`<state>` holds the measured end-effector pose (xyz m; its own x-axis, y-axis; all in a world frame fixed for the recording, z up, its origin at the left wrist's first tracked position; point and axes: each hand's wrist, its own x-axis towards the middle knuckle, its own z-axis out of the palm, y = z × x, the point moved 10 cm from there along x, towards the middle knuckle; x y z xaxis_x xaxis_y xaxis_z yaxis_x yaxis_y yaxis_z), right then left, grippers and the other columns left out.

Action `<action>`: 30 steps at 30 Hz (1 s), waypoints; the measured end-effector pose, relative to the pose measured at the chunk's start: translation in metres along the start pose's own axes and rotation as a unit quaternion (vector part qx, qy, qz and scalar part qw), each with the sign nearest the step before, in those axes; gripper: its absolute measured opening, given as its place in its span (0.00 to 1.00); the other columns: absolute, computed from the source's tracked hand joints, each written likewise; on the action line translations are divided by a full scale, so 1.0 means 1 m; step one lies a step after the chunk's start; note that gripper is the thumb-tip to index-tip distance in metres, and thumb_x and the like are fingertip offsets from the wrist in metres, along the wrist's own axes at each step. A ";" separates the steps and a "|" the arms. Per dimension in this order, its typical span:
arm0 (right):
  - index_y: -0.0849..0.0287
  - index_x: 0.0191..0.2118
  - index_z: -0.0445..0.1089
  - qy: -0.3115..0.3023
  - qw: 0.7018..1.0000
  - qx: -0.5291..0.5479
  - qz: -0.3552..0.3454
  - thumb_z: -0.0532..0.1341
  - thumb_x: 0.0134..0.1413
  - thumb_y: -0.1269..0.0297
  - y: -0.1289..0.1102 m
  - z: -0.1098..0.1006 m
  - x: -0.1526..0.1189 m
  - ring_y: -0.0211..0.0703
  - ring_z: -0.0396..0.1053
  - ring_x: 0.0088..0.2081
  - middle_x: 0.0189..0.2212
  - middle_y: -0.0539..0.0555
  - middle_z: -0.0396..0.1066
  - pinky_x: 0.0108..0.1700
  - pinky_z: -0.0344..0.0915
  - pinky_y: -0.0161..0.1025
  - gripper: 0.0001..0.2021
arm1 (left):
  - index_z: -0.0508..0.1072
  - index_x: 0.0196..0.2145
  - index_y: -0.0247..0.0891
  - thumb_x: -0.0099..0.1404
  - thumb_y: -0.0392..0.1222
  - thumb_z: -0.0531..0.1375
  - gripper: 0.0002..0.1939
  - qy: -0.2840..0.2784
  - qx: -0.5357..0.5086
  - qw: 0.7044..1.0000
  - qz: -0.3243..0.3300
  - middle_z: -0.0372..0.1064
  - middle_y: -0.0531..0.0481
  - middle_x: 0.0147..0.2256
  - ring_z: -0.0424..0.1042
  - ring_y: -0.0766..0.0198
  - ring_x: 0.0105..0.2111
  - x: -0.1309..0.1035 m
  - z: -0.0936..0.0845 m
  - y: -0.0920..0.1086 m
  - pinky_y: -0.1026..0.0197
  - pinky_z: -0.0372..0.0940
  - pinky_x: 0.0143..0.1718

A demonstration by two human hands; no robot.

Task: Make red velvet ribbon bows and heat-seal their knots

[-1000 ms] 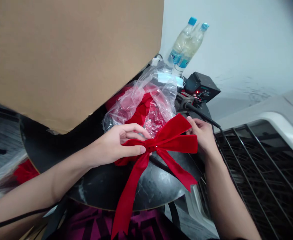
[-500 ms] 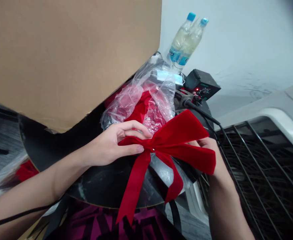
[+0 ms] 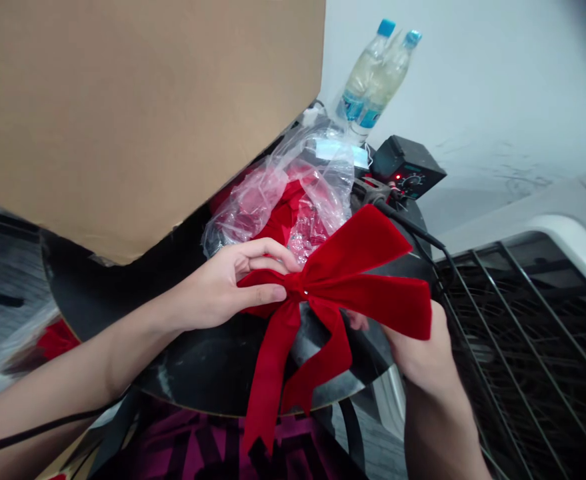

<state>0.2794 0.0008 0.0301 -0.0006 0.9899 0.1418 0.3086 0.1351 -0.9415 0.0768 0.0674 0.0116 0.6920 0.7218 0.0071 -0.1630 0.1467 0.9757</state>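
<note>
A red velvet bow [image 3: 343, 287] with long notched tails is held above a round black tabletop [image 3: 193, 363]. My left hand [image 3: 233, 283] pinches the bow's left side near its knot, thumb in front and fingers behind. My right hand [image 3: 420, 343] is behind and below the bow's right loops. Its fingertips show beneath the lower loop, but most of its fingers are hidden, so I cannot tell whether they grip anything. Just beyond the bow, a clear plastic bag [image 3: 247, 207] lies open with red fabric [image 3: 283, 217] inside.
A large cardboard box [image 3: 147, 120] blocks the upper left. Two bottles [image 3: 365, 80], a light blue face mask [image 3: 343, 152] and a black control box with a dial [image 3: 409, 167] stand along the wall. A black cable [image 3: 413, 230] runs toward the metal-barred grille [image 3: 523, 333] at right.
My right hand has moved down and slightly left behind the bow. The bow's tails have swung, and the clear plastic that showed beneath it is out of sight.
</note>
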 end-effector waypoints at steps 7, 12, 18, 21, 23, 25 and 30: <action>0.45 0.41 0.81 -0.005 0.999 0.032 -0.039 0.70 0.60 0.62 -0.020 0.021 -0.010 0.47 0.73 0.30 0.31 0.50 0.78 0.35 0.72 0.44 0.04 | 0.76 0.45 0.38 0.66 0.35 0.69 0.10 -0.006 -0.014 1.000 0.000 0.79 0.49 0.43 0.79 0.65 0.46 0.000 0.000 -0.002 0.70 0.71 0.43; 0.43 0.50 0.79 0.002 0.998 0.060 -0.024 0.72 0.58 0.61 -0.016 0.023 -0.011 0.47 0.75 0.35 0.38 0.50 0.79 0.39 0.73 0.43 0.15 | 0.76 0.45 0.39 0.66 0.35 0.70 0.10 -0.006 -0.006 1.000 0.006 0.79 0.50 0.45 0.79 0.65 0.48 0.001 0.000 -0.002 0.70 0.70 0.45; 0.51 0.36 0.80 0.032 0.986 0.146 0.075 0.71 0.60 0.57 0.002 0.041 0.002 0.44 0.74 0.27 0.28 0.52 0.78 0.32 0.74 0.41 0.06 | 0.80 0.47 0.37 0.63 0.39 0.72 0.14 0.023 0.057 0.998 -0.019 0.81 0.47 0.47 0.79 0.58 0.50 0.000 0.001 0.000 0.60 0.71 0.55; 0.57 0.29 0.77 0.033 0.959 0.241 0.145 0.69 0.61 0.56 0.017 0.056 0.008 0.38 0.68 0.20 0.20 0.51 0.73 0.24 0.67 0.35 0.12 | 0.80 0.50 0.40 0.65 0.42 0.71 0.16 0.031 0.011 0.999 -0.040 0.81 0.47 0.47 0.79 0.57 0.49 -0.001 0.001 -0.001 0.59 0.72 0.53; 0.59 0.27 0.75 0.023 0.935 0.303 0.182 0.68 0.61 0.55 0.024 0.064 0.009 0.36 0.65 0.18 0.18 0.50 0.70 0.22 0.64 0.32 0.15 | 0.81 0.50 0.41 0.67 0.44 0.69 0.15 0.020 -0.040 0.998 -0.044 0.82 0.46 0.46 0.80 0.57 0.47 -0.002 0.003 0.000 0.60 0.73 0.51; 0.59 0.23 0.73 0.000 0.912 0.343 0.226 0.67 0.60 0.52 0.031 0.073 0.006 0.35 0.63 0.18 0.16 0.50 0.68 0.22 0.63 0.31 0.20 | 0.81 0.49 0.41 0.68 0.45 0.67 0.13 -0.007 -0.079 0.996 -0.044 0.82 0.46 0.45 0.81 0.58 0.45 -0.002 0.008 0.001 0.62 0.73 0.48; 0.58 0.18 0.68 -0.032 0.849 0.416 0.326 0.70 0.55 0.50 0.045 0.091 -0.008 0.33 0.59 0.15 0.12 0.48 0.63 0.19 0.61 0.28 0.23 | 0.82 0.47 0.41 0.69 0.43 0.67 0.10 -0.023 -0.114 0.992 -0.053 0.81 0.48 0.44 0.81 0.61 0.43 -0.005 0.013 0.004 0.66 0.72 0.46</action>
<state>0.2071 0.0029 -0.0415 -0.1477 0.8631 -0.4830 -0.5141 -0.4842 -0.7080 0.0820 0.0555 0.0180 0.7439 0.6637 -0.0784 -0.2387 0.3735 0.8964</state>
